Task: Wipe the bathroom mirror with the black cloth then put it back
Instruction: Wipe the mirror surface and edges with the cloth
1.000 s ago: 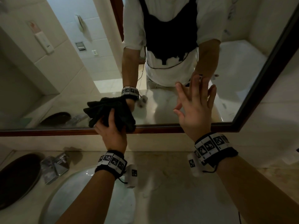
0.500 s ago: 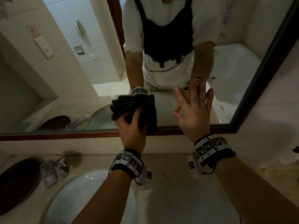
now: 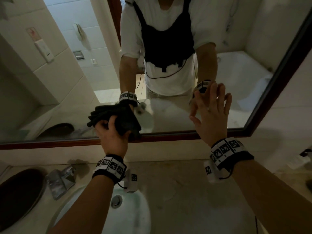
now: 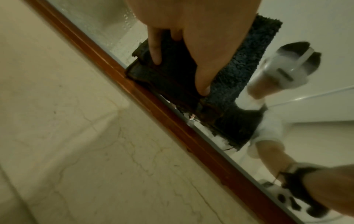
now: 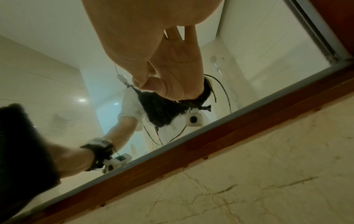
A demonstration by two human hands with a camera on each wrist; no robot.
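Note:
My left hand (image 3: 111,134) grips the bunched black cloth (image 3: 125,121) and presses it on the mirror (image 3: 168,115) just above the brown wooden bottom frame (image 3: 168,134). In the left wrist view the fingers (image 4: 203,72) lie over the cloth (image 4: 172,78), whose lower edge touches the frame (image 4: 153,103). My right hand (image 3: 211,112) is flat against the glass to the right, fingers straight and spread, holding nothing. The right wrist view shows that hand (image 5: 145,37) meeting its reflection, with the cloth (image 5: 19,144) at the far left edge.
Below the mirror is a marble counter (image 3: 194,200) with a white sink basin (image 3: 131,215) under my left arm. A chrome faucet (image 3: 60,179) and a dark round tray (image 3: 16,196) stand at the left. The mirror's right frame (image 3: 278,73) slants close to my right hand.
My left hand swept the cloth right along the mirror's lower edge, then back left. The right hand stayed flat on the glass.

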